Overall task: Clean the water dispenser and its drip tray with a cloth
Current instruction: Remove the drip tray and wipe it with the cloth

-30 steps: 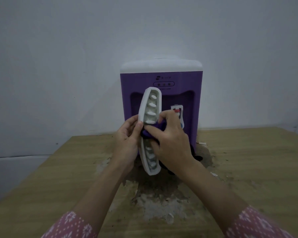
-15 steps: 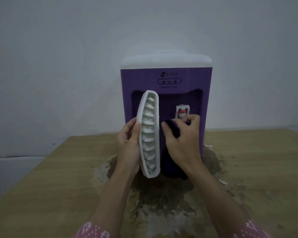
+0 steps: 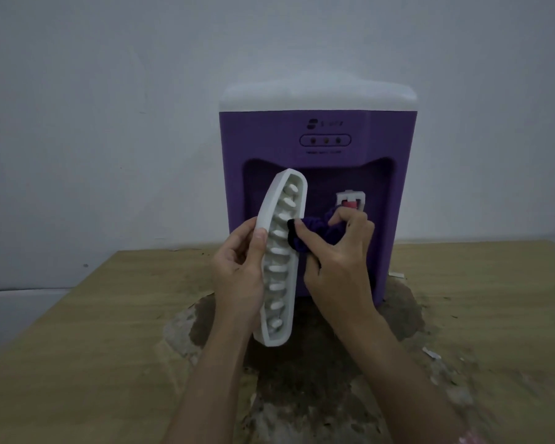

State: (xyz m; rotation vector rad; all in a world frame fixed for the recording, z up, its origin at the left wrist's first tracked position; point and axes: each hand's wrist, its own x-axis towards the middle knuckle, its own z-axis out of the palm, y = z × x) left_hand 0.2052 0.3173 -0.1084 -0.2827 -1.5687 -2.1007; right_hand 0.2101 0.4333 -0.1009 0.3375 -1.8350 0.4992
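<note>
Worn wooden counter [image 3: 77,331] fills the lower frame. Purple plastic water dispenser with white top [image 3: 318,136] stands centre. White slotted plastic drip tray [image 3: 281,251] is upright before it, gripped by left hand [image 3: 237,270]. Right hand [image 3: 340,261] clutches bunched dark purple cloth [image 3: 311,232] against tray's right edge.

The drip tray [image 3: 277,261] and right hand [image 3: 337,267] cover the lower front of the dispenser [image 3: 318,129]. Its logo and panel wording are too small to read. The cloth [image 3: 314,232] is mostly hidden in the fingers. Both forearms run off the bottom edge.
</note>
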